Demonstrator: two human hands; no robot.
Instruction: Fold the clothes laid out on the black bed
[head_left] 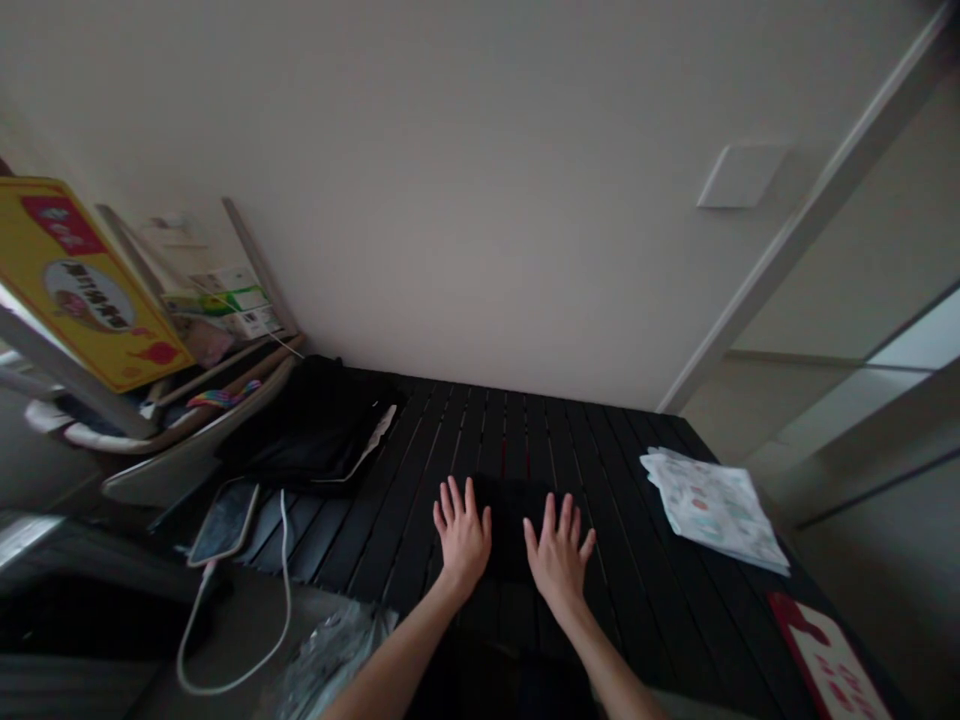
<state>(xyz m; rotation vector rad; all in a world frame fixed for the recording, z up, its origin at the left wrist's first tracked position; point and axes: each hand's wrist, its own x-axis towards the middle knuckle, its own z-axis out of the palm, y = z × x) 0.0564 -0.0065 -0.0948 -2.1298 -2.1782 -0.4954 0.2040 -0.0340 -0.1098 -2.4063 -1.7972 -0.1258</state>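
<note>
One dark, flat piece of cloth (511, 520) lies near the middle of the black slatted bench (637, 570); the shadow hides its exact kind. There are two hands, both bare and open, neither clenched nor grasping anything. The left hand (462, 537) lies palm down at the cloth's left edge, its five fingers spread and pointing away from the person. The right hand (559, 560) mirrors it at the right edge, also palm down with fingers fanned. Both forearms reach in from the bottom of the view, angled inward toward the cloth.

Left of the hands on the bench lie one smartphone (223, 522), with one white charging cable (283, 600) looping down off the bench, and one black bag (307, 425) with a pale strip along its edge. To the right sits one stack of printed paper sheets (712, 508), and beyond it, at the bench's near corner, one red-and-white card (825, 660). One crumpled clear plastic bag (334, 660) sits below the near edge. Further left, one yellow printed sign (90, 285) leans beside a few stacked boxes (225, 302), and one white wall panel (742, 175) shows on the far wall.
</note>
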